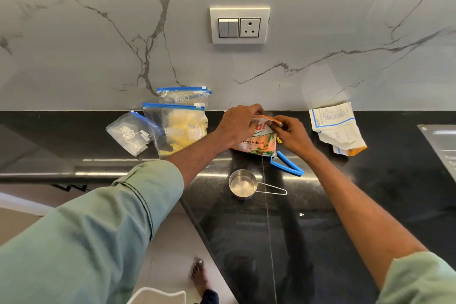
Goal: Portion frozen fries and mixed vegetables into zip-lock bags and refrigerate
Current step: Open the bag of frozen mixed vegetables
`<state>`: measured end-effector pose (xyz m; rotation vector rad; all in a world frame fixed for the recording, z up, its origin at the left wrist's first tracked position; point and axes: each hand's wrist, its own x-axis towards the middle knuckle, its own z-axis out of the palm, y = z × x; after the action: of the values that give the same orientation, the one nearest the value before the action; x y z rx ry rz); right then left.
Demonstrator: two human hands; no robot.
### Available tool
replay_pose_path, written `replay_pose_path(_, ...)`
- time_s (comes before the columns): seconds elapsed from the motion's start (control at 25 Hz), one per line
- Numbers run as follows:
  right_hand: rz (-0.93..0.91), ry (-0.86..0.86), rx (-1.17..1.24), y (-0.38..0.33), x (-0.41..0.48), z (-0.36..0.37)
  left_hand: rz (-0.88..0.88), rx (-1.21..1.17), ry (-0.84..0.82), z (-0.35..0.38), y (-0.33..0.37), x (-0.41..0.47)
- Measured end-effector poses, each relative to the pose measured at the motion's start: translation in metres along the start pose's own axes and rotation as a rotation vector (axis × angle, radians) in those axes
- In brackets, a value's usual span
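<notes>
The packet of mixed vegetables (259, 143) stands upright on the black worktop (370, 180), close to the marble wall and near the middle of the view. Both hands are at its top. The left hand (238, 121) has its fingers curled over the upper edge, and the right hand (292, 134) pinches the orange flap at the packet's right corner. The blue bag clip (287, 164) lies spread open just in front of the packet, so I think the step now is to open the mouth of the packet.

To do it well, the person should draw the two sides apart slowly and keep the bottom of the packet on the worktop, so that no frozen pieces jump out. The mouth should become wide enough for the steel measuring cup (243, 186), which waits a little nearer to the person.

To the left, a zip-lock bag with fries (180, 131) leans upright, with a second zip-lock bag (183, 96) behind it. An empty zip-lock bag (129, 134) lies beside them; it is probably the next to be filled, so it is better to bring it close before scooping.
</notes>
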<state>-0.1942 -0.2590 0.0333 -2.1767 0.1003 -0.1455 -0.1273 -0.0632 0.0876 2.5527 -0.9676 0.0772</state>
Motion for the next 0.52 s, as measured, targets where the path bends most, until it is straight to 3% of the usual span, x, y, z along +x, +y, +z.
replay_pose_path(0.2, 0.041, 0.126, 0.013, -0.005, -0.005, 0.007, -0.055, 0.232, -0.043, 0.005, -0.017, -0.007)
replay_pose_path(0.32, 0.084, 0.225, 0.095, -0.006, -0.007, 0.017, -0.043, 0.226, 0.050, -0.005, -0.020, -0.015)
replay_pose_path(0.4, 0.099, 0.260, 0.169, -0.005, -0.006, 0.020, 0.003, 0.159, 0.245, -0.023, -0.021, -0.028)
replay_pose_path(0.52, 0.117, 0.242, 0.233, -0.004, -0.006, 0.019, -0.020, 0.110, 0.718, -0.067, -0.051, -0.061)
